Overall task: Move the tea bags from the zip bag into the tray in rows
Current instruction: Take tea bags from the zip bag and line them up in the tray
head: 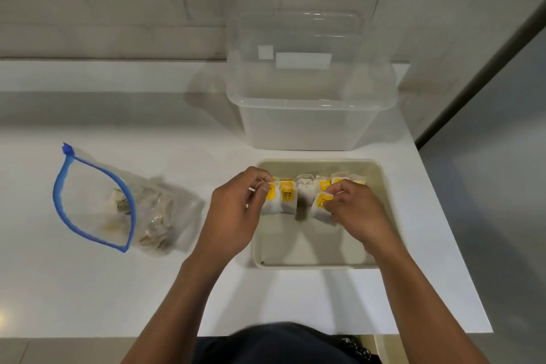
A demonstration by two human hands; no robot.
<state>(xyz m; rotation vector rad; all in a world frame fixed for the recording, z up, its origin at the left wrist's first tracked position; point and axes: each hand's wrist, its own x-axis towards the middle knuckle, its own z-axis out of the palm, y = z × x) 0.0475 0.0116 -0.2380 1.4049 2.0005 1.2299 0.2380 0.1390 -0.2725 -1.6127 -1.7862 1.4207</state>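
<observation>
The tray [317, 263] sat on the table [88, 289], zip bag [118, 204] left, container [313, 124] behind; tea bags [288, 196] lined its far side.

A white desk [147, 289] runs back to a pale tiled wall and ends at its right edge. On its left lies an open zip bag [118, 204] with a blue seal, tea bags inside. A beige tray [313, 263] sits near-right, and a clear plastic container [310, 115] stands just beyond it.
</observation>
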